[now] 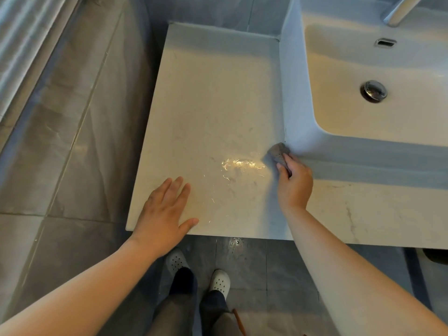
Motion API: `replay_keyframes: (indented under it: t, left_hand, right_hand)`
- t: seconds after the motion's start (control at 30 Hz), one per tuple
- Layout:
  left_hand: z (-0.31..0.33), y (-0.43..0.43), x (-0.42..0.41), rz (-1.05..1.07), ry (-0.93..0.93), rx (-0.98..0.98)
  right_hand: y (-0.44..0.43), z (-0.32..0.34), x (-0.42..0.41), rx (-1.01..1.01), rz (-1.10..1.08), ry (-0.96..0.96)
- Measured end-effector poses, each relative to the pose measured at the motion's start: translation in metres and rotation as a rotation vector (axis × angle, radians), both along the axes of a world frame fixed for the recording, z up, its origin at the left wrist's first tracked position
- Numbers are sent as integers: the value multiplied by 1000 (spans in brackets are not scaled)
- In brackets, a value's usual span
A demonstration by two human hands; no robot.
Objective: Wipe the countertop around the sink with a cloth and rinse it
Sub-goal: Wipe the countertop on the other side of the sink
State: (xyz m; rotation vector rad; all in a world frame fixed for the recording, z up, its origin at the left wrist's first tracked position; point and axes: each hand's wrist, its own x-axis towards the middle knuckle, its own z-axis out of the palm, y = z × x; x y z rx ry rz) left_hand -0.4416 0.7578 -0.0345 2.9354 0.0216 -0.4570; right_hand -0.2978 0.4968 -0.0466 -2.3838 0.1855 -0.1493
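Observation:
A pale marble countertop (pixel 208 103) stretches left of a white raised sink (pixel 298 98). A small grey cloth (pixel 277 151) lies bunched on the counter against the sink's front left corner. My right hand (pixel 294 183) grips the cloth, fingers curled over it, pressing it down by the sink's wall. A wet, shiny streak (pixel 242 166) lies just left of the cloth. My left hand (pixel 164 212) rests flat on the counter's front left corner, fingers straight and spread, holding nothing.
The sink basin has a metal drain plug (pixel 374 90), an overflow slot (pixel 385 42) and a chrome tap (pixel 400 13) at the top right. Grey floor tiles (pixel 72 141) lie left of and below the counter. My feet in white clogs (pixel 219 282) stand under its front edge.

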Motion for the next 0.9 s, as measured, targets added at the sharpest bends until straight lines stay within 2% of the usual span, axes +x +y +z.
replay_keyframes:
  t: [0.13,0.3,0.53,0.63,0.8,0.9]
  left_hand:
    - [-1,3,0,-21,-11,5]
    - [-1,5,0,-26,-40,-62]
    - [12,18,4,164,-210,-364]
    - [9,24,-3,244,-257,-335]
    - [3,34,-12,310,-208,-261]
    - [2,38,-18,303,-166,-256]
  right_hand:
    - [29,-3,-2,-24,-17,-7]
    - [58,-9,9,-64,73,-27]
    - [90,-14,3,-152,179,-108]
    - [97,-12,-10,-142,251,-104]
    - [108,-8,-52,-109,386,-86]
    - [109,3,-72,73,443,40]
